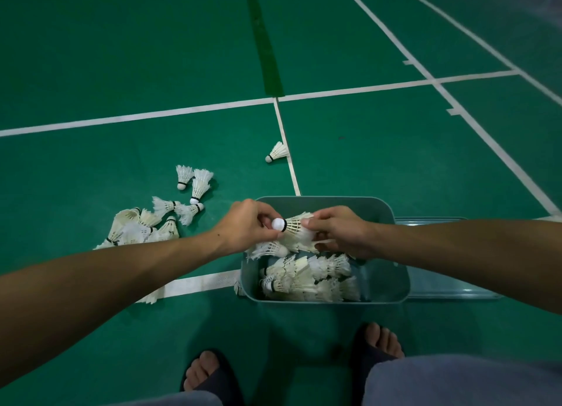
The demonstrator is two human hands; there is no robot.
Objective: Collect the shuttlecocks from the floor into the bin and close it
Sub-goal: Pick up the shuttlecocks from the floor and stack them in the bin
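Green court floor (91, 55), white lines, me crouched over the bin (392, 271).

My left hand (243, 229) pinches the cork and my right hand (337, 232) grips the skirts of a bunch of shuttlecocks (296, 227) above the bin; better to lower them gently, since the feathers are brittle. More lie on the floor pile (140, 226), beside the lid (450, 287).

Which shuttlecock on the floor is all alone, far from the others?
The shuttlecock lying beside the white line, beyond the bin; the others cluster left.
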